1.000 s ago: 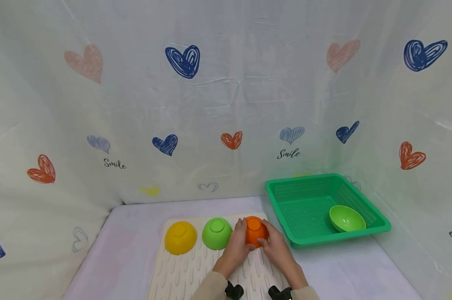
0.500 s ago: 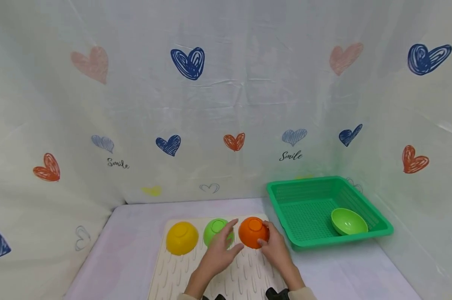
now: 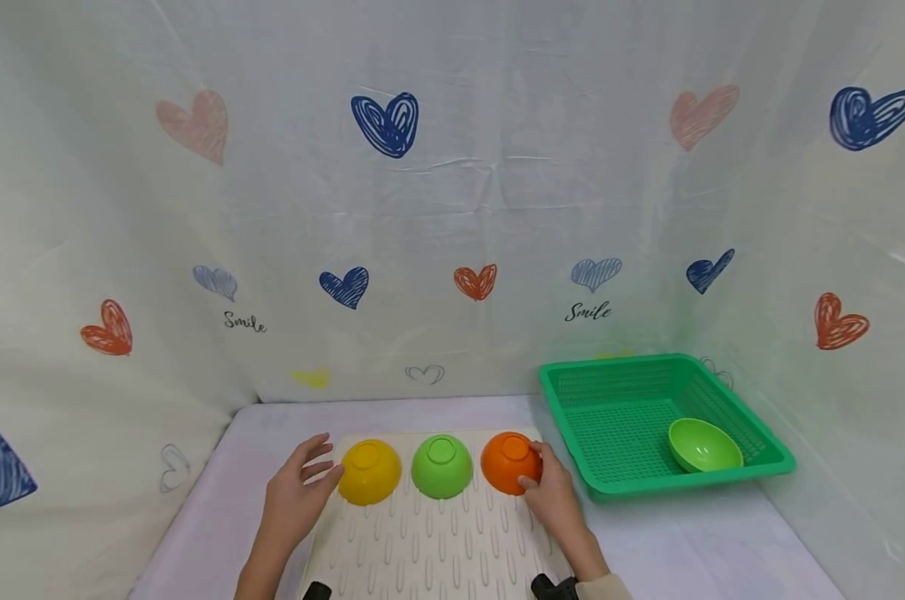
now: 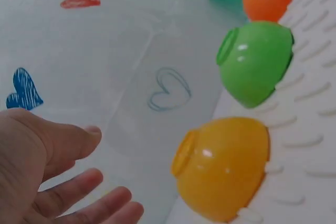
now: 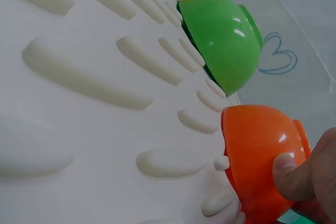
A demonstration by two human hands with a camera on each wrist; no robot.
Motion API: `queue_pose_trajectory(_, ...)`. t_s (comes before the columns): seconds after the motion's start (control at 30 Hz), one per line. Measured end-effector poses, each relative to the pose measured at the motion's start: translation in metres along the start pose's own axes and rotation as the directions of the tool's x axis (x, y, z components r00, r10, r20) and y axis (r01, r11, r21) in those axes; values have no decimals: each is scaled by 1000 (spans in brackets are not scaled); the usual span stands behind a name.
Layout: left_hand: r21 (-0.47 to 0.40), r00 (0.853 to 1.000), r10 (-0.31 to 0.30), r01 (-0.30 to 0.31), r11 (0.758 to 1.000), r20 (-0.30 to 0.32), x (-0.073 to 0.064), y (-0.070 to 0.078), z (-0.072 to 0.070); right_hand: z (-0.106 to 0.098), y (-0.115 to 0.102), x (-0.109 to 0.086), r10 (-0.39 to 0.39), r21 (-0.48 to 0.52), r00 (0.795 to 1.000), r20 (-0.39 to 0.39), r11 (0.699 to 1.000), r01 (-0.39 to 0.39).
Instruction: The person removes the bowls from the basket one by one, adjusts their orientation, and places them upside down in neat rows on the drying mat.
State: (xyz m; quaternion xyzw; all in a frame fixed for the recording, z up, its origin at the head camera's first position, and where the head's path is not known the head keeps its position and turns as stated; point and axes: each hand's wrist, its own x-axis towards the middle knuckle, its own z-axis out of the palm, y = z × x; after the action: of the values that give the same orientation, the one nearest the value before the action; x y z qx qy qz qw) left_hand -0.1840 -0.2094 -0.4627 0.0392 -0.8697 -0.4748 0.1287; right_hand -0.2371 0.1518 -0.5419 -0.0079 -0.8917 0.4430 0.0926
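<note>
Heart-printed white sheeting (image 3: 452, 200) backs a pale desk (image 3: 662, 542), where three bowls sit mouth down in a row across the far end of a ridged cream mat (image 3: 437, 550). Inverted like that, they rest on their rims with the foot rings up – likely a steadier pose, with the ridges leaving gaps beneath. At the row's right end, the orange bowl (image 3: 507, 463) is pinched by the right grip (image 3: 552, 492), thumb (image 5: 286, 169) against its near side and fingers reaching to the far side. Only the bowl's right flank is held; most of its body lies out to the left of the grip, its rim down at the mat, a hold that looks suited to steadying or nudging rather than lifting. Across the row, the left grip (image 3: 295, 496) is spread and holds nothing, just beside the yellow bowl (image 3: 371, 472) – apart from it in the wrist view. Between the two, the green bowl (image 3: 442, 467) sits untouched. At right, a green basket (image 3: 670, 482) holds a lime bowl (image 3: 704, 446), tilted with its mouth up.
</note>
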Motion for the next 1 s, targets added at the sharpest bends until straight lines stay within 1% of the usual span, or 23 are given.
queue_pose_trajectory(0.1, 98, 997, -79, 79, 992, -5, 1, -16, -6, 0, 0, 1, 7, 0, 1000, -3, 1000, -7)
queue_pose_trajectory(0.23, 178, 990, -143, 142, 974, -10, -1, -36, -5, 1, 1, 0, 7, -8, 1000, -10, 1000, -7)
queue_pose_trajectory(0.33, 210, 987, -162, 160, 965, -8, -1, -49, -1, 2, 1, 0, 8, -11, 1000, -16, 1000, -8)
queue_pose_trajectory(0.43, 199, 984, -177, 175, 964, -9, -1, -59, 3, 3, 1, 0, 4, -8, 1000, -20, 1000, -4)
queue_pose_trajectory(0.53, 182, 984, -179, 178, 967, -10, -1, -64, 7, 3, 1, -1, 4, 3, 1000, -14, 1000, -4)
queue_pose_trajectory(0.67, 192, 985, -172, 173, 966, -24, -3, -67, 12, 3, 1, -1, -6, 9, 1000, -16, 1000, 6)
queue_pose_trajectory(0.8, 212, 981, -182, 191, 958, -62, -3, -68, 16, 2, 0, -1, -23, -4, 1000, -21, 1000, 23)
queue_pose_trajectory(0.9, 229, 974, -209, 223, 947, -86, -1, -69, 19, 0, -1, -1, -28, -27, 1000, -1, 999, 28)
queue_pose_trajectory(1.0, 260, 973, -214, 230, 938, -88, 2, -71, 19, -3, -2, -1, -35, -50, 999, 29, 998, 36)
